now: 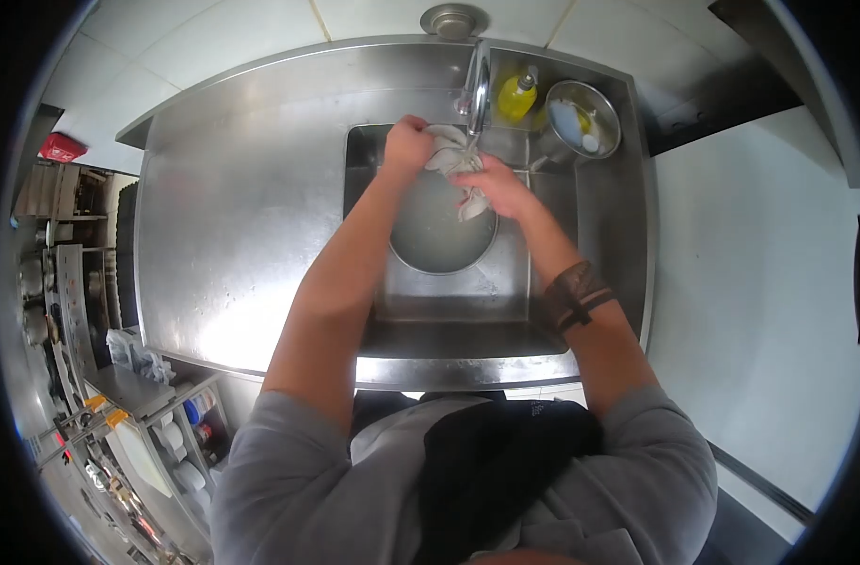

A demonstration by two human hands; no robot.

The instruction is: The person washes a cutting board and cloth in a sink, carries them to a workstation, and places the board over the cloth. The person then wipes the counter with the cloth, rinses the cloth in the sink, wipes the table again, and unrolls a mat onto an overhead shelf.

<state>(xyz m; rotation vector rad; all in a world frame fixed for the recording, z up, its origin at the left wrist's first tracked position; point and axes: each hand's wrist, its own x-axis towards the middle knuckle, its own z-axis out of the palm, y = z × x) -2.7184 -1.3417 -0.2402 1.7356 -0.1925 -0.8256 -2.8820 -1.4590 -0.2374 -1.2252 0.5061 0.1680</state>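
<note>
Both hands hold a bunched, pale grey cloth (446, 149) under the faucet (480, 89). My left hand (409, 144) is closed around the cloth's left end. On the other side, my right hand (501, 185) grips it, and a loose fold hangs below the fingers. Beneath the cloth, a round metal bowl (439, 272) of cloudy water stands in the steel sink (458, 315). The hands and cloth hide the bowl's far rim. Whether water is running from the spout, I cannot tell.
Behind the sink to the right stand a bottle of yellow liquid (517, 95) with a pump and a metal container (615, 122) with sponge-like items inside. A steel drainboard (232, 217) extends left. A pale surface (750, 282) lies to the right, and a shelf cart (138, 388) stands lower left.
</note>
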